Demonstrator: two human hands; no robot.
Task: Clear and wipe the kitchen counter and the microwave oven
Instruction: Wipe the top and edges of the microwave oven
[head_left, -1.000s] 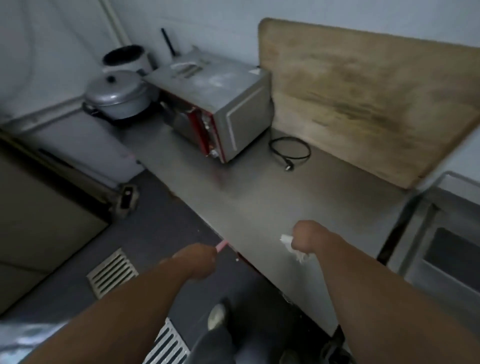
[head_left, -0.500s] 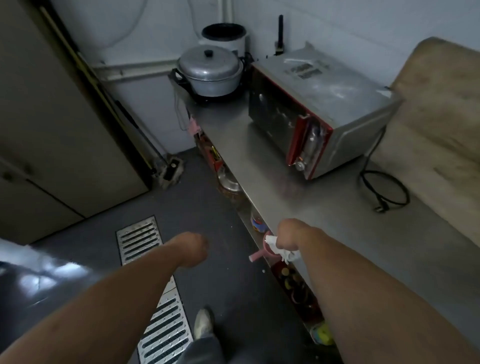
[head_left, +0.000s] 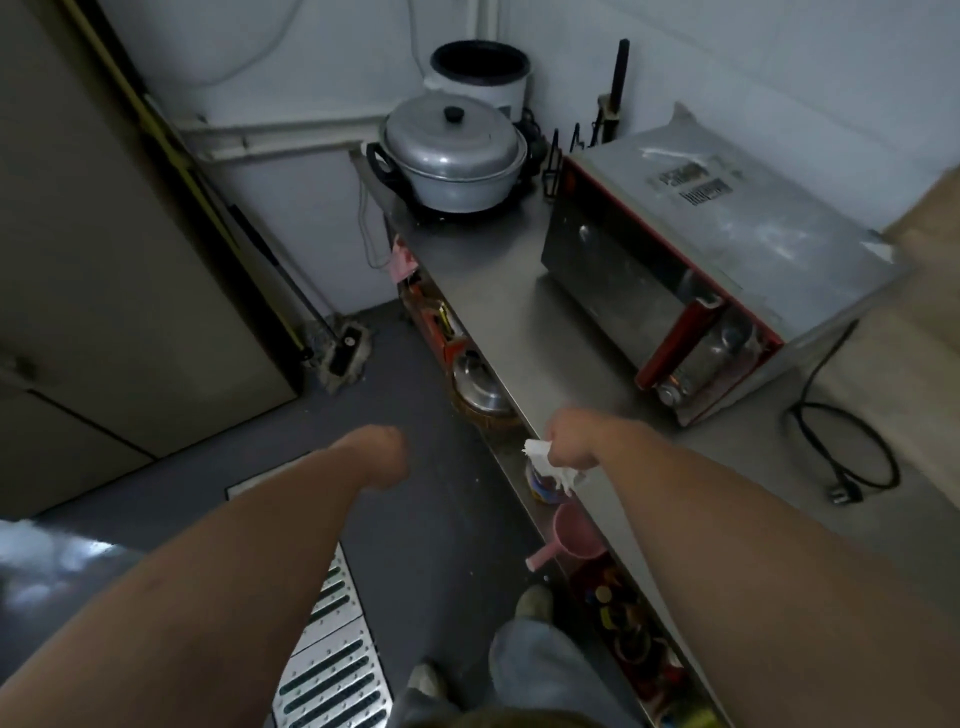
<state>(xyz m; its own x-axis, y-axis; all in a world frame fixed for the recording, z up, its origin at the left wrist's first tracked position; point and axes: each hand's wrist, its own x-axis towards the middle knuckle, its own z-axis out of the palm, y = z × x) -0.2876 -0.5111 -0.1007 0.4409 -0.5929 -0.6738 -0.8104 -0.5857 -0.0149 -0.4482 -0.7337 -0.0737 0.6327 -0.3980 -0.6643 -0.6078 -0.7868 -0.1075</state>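
The steel kitchen counter (head_left: 519, 322) runs from the far corner toward me on the right. A grey microwave oven (head_left: 727, 249) with a red-trimmed door stands on it at an angle, its top streaked with white marks. My right hand (head_left: 569, 439) hovers at the counter's front edge and grips a crumpled white cloth (head_left: 550, 467). My left hand (head_left: 382, 452) is out over the floor, left of the counter, with its fingers curled under and nothing showing in it.
A lidded aluminium pot (head_left: 452, 150) and a white bucket (head_left: 480, 67) stand at the counter's far end. A black power cable (head_left: 841, 452) lies right of the microwave, before a wooden board (head_left: 924, 291). The shelf below holds a pink scoop (head_left: 571, 535), cans and lids. A floor grate (head_left: 332, 649) lies underfoot.
My view has swung left and I have stepped along the counter toward the pot. My right hand, still gripping the cloth, has moved to the counter's front edge.
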